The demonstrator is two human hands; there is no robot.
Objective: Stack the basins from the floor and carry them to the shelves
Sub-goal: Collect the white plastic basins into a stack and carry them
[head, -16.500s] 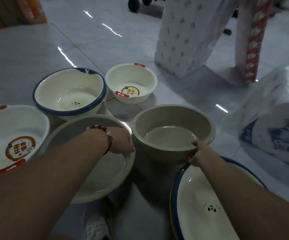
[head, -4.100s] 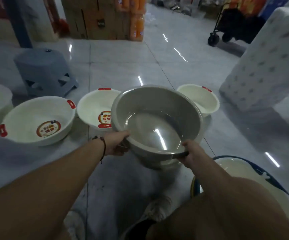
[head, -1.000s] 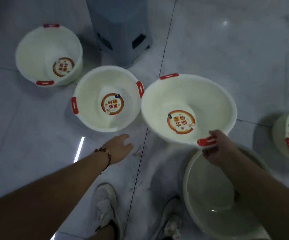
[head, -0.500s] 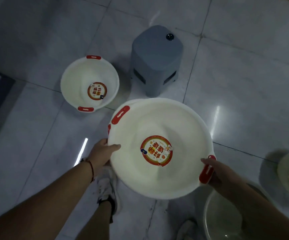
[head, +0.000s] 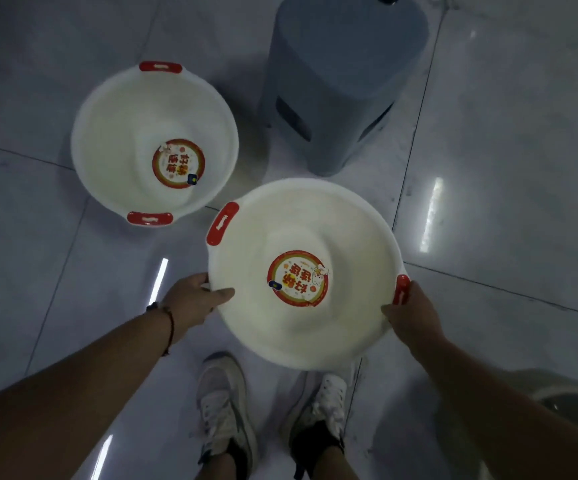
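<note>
1. The floor [head: 505, 168] is glossy pale tile with dark grout lines and streaks of reflected light.
2. A white basin [head: 124, 140] with red handles and a round sticker stands on it, upper left.
3. A grey stool [head: 343, 74] stands just beside that basin, on its right.
4. Two white shoes [head: 225, 407] stand at the bottom.
5. A grey basin [head: 571, 398] shows in part at the lower right edge.

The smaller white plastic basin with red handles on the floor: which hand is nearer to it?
Left. The left hand is below-right of that smaller white basin; the right hand is farther right, across the held basin.
</note>
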